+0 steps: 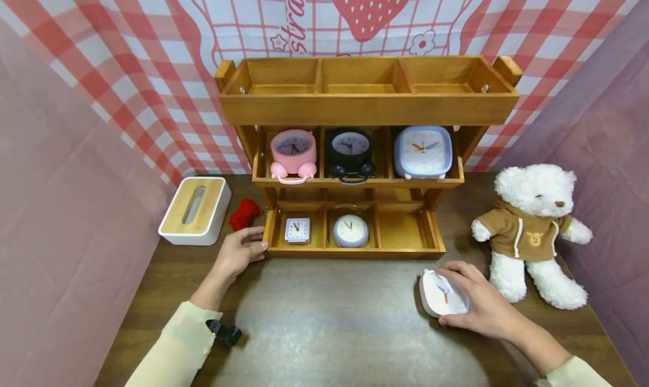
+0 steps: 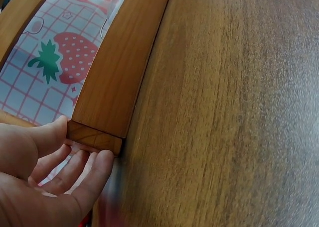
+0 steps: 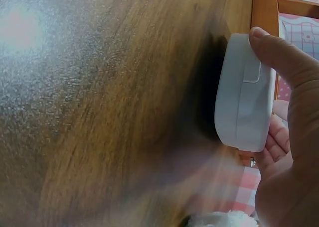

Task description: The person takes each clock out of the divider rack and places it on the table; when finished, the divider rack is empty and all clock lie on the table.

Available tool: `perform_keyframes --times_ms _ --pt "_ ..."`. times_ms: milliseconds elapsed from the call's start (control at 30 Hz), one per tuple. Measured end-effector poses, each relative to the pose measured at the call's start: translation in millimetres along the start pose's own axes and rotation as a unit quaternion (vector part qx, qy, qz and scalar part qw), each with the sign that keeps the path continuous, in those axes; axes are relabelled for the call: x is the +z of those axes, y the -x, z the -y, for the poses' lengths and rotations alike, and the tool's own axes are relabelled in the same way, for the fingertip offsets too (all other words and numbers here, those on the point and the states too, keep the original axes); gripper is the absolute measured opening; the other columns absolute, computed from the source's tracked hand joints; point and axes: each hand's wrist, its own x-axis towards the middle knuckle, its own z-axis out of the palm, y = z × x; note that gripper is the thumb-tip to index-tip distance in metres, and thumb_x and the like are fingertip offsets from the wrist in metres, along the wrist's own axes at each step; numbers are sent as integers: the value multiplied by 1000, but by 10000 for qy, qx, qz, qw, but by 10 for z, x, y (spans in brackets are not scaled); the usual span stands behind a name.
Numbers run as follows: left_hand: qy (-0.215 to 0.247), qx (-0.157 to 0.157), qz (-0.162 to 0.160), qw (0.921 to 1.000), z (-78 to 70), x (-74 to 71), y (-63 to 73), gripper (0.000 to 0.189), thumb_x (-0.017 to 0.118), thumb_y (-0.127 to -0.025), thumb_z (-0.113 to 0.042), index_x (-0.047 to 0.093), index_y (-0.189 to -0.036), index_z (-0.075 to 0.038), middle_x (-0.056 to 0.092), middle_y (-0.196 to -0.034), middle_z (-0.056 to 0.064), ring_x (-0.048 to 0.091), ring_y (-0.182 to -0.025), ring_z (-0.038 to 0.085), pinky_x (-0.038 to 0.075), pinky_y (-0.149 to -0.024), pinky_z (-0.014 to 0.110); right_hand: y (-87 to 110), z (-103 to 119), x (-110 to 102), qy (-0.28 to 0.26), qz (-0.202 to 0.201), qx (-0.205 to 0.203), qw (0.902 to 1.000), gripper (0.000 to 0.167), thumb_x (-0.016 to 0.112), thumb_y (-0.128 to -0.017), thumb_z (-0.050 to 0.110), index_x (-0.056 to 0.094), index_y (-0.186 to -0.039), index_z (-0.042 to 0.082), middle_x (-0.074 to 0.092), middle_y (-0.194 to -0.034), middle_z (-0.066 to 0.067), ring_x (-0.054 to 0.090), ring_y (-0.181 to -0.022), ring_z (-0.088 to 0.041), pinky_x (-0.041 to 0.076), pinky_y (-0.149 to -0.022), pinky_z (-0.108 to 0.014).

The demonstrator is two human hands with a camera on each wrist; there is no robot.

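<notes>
My right hand (image 1: 481,299) holds a white alarm clock (image 1: 438,297) by its sides above the table, right of the rack's front. In the right wrist view, the thumb presses one edge of the clock (image 3: 244,97) and the fingers are partly hidden behind it. At the left front corner of the wooden display rack (image 1: 350,253), my left hand (image 1: 238,254) grips the end of the bottom tier, thumb on one side and fingers on the other. That tier holds a small square clock (image 1: 297,229) on the left and a round lavender clock (image 1: 351,231) in the middle.
The middle tier carries a pink clock (image 1: 293,150), a black clock (image 1: 350,150) and a blue clock (image 1: 423,152). Left of the rack are a tissue box (image 1: 172,231) and red yarn (image 1: 245,213). A white teddy bear (image 1: 537,235) sits at the right.
</notes>
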Motion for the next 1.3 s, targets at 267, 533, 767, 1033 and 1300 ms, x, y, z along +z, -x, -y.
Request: perform_keyframes --times_ms 267,533,767,1033,1300 --pt "65 38 -7 10000 13 -3 4 52 68 -97 -2 51 -145 6 56 -138 31 68 -101 16 63 -88 40 -1 37 -46 -83 120 53 9999 99 99 -55 50 63 -136 8 56 -136 -4 49 -124 -23 21 -106 -3" --pt "59 82 -15 9999 -7 1 17 51 68 -97 -1 51 -144 7 57 -137 31 68 -102 18 64 -88 40 -273 197 -206 -356 -256 -399 9982 84 98 -65 31 63 -135 5 58 -136 -9 53 -124 -26 22 -112 -2" --pt "26 109 -25 9999 15 4 1 50 68 -97 -1 52 -144 8 57 -136 31 68 -103 20 63 -88 39 -745 397 -141 -315 -112 27 9994 83 93 -72 45 59 -141 14 57 -139 -1 58 -125 -24 50 -104 -36" --pt "97 93 15 9999 44 1 -10 50 67 -97 0 52 -143 8 57 -136 32 68 -98 13 64 -86 35 -1193 721 192 -666 -344 728 9945 80 87 -77 53 59 -138 9 61 -133 -6 62 -119 -28 54 -98 -50" --pt "85 34 -16 10000 22 -5 0 50 68 -97 -1 51 -144 7 56 -137 31 68 -99 13 64 -87 36 -1530 838 454 -415 -519 966 9931 81 88 -75 53 61 -134 5 62 -130 -12 63 -115 -32 56 -97 -50"
